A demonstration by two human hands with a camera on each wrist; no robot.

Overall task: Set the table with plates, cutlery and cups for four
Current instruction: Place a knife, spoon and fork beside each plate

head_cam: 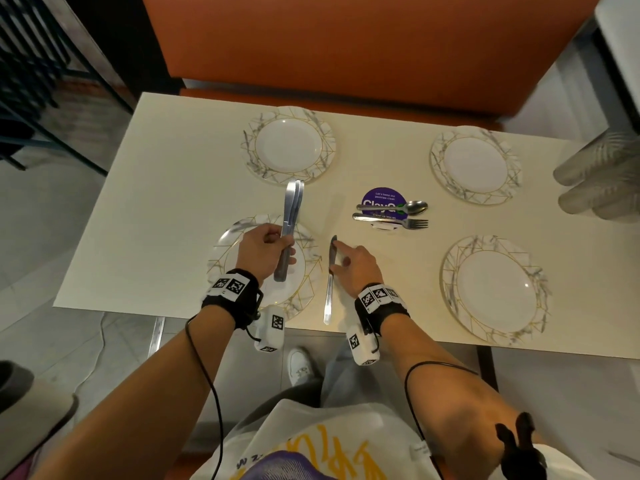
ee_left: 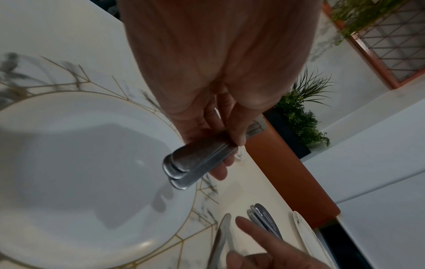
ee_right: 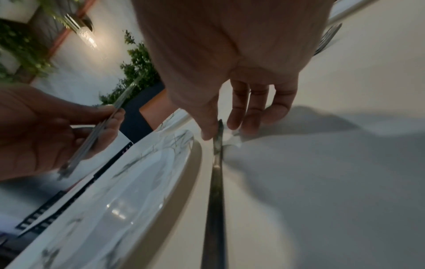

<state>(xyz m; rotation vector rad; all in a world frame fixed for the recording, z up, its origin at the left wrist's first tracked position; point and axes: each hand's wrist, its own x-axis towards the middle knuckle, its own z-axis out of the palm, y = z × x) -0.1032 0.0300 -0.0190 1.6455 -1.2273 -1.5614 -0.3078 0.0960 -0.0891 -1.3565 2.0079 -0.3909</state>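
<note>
Four marble-rimmed white plates lie on the cream table [head_cam: 166,216]. Over the near-left plate [head_cam: 221,247] my left hand [head_cam: 282,249] grips a bundle of table knives [head_cam: 291,213] by the handles, blades pointing away; the left wrist view shows the handle ends [ee_left: 184,171] above that plate [ee_left: 69,85]. A single knife [head_cam: 329,292] lies on the table just right of that plate. My right hand [head_cam: 341,258] touches its blade with straight fingers, thumb on one side and forefinger along the other. The right wrist view shows this knife [ee_right: 215,191] flat beside the plate's rim [ee_right: 174,142].
A spoon [head_cam: 412,207] and a fork [head_cam: 408,223] lie across a purple round sign [head_cam: 381,197] at mid-table. Other plates sit far left [head_cam: 252,161], far right [head_cam: 440,168] and near right [head_cam: 450,289]. Clear plastic cups [head_cam: 595,178] stand at the right edge. An orange bench [head_cam: 346,46] runs behind.
</note>
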